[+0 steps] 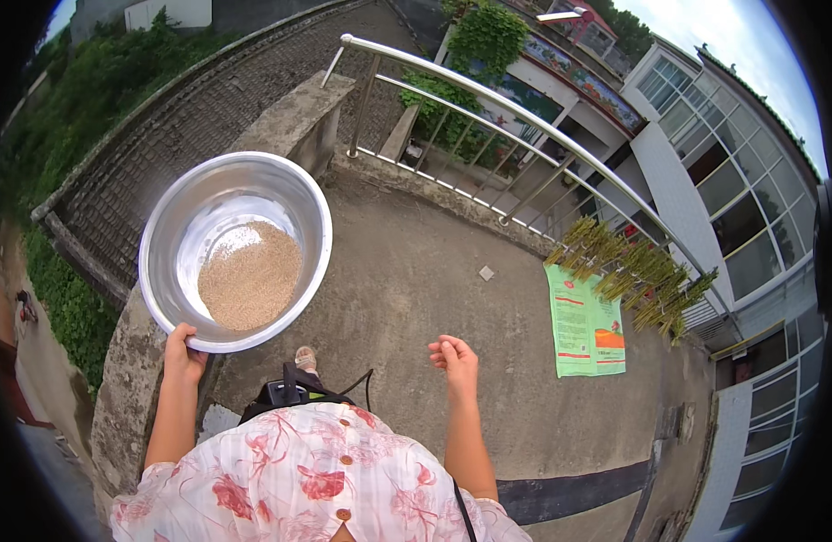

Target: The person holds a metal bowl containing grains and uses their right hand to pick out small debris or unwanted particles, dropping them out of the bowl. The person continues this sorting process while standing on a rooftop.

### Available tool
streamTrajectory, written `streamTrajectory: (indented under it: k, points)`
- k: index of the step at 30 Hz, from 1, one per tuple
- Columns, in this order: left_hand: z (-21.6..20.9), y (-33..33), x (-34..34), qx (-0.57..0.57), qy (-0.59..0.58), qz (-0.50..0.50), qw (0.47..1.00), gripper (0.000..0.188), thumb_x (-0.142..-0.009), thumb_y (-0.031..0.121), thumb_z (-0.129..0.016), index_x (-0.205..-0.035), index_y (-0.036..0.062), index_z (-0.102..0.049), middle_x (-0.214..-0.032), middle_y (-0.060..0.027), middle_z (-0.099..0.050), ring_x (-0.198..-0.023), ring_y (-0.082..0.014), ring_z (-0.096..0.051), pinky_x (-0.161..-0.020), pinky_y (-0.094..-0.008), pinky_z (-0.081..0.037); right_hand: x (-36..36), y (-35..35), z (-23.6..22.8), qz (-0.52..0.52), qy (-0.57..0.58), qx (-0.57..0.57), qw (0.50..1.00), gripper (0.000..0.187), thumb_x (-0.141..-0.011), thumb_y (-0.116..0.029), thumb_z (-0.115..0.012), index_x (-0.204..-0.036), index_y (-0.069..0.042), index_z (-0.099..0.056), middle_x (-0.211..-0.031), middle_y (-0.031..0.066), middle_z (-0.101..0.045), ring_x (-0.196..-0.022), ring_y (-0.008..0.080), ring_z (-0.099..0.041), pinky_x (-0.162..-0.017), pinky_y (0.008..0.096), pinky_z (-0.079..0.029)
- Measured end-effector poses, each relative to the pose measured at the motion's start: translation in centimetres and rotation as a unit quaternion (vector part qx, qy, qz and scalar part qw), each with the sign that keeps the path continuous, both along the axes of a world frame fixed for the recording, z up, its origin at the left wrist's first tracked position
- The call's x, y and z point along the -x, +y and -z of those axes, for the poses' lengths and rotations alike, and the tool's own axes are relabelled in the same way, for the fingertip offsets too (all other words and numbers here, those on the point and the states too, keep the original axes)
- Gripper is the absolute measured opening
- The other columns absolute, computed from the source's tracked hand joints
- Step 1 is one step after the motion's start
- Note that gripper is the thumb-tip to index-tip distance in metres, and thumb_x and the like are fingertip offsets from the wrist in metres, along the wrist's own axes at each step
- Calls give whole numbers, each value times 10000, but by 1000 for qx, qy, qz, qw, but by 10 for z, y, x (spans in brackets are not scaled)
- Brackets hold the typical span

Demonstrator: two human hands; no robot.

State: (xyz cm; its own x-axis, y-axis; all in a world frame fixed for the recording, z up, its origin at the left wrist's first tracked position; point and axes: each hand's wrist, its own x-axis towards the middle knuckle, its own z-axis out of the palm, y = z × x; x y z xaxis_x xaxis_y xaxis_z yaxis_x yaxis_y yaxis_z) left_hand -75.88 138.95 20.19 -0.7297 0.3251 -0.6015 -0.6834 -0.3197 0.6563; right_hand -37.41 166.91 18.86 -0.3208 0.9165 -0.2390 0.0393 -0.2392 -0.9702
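A wide silvery metal basin is tilted at the left in front of me, and a heap of small light-brown grains lies against its near right side. My left hand grips the basin's near rim, its fingers partly hidden under the edge. Apart from the basin, my right hand is raised over the concrete floor with its fingers curled together. Whether anything small is between those fingers cannot be seen.
A low concrete wall runs along the left, beside a drop. Ahead stands a metal railing. Bundles of dried stalks lean by it at the right, next to a green printed sheet. A small pale chip lies on the concrete floor.
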Motion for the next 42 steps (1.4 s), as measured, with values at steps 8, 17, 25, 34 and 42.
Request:
streamTrajectory:
  k: [8,17,25,34,42]
  points:
    - [19,177,59,-27,-15,24,999,364,-695,39,-523,-1058,26,-496,-965,-58,-588,-842,-192,-616,-723,-311,-547,52,149,15,32,-33,18,999,165,-902,-116,-524,-1018,-17,-588,-865,98,-664,-668,114,-599,-585,223,-475]
    - [12,355,137,-35,-34,50,998,448,-700,9,-517,-1143,12,-448,-1046,-92,-570,-922,-219,-594,-838,-363,-515,71,283,24,138,-26,88,986,136,-901,-115,-524,-993,-28,-572,-829,101,-659,-623,128,-604,-531,224,-482]
    - [22,439,162,7,-11,-47,999,418,-690,16,-532,-1105,14,-482,-1016,-83,-580,-924,-213,-589,-829,-353,-516,131,467,57,54,-45,81,994,139,-908,-117,-512,-983,-27,-587,-816,88,-658,-617,116,-596,-532,223,-473]
    - [23,514,165,37,7,-203,978,346,-710,43,-534,-1055,16,-520,-986,-69,-597,-844,-186,-621,-694,-317,-555,270,650,45,-130,-30,44,990,158,-913,-111,-510,-1003,-17,-599,-848,79,-659,-650,99,-585,-563,214,-461]
    - [53,614,246,20,-9,-193,981,357,-706,32,-526,-1062,9,-508,-991,-73,-594,-851,-200,-622,-726,-336,-556,392,744,34,-190,-7,11,982,170,-910,-118,-519,-1019,-10,-591,-854,87,-659,-653,101,-588,-567,208,-460]
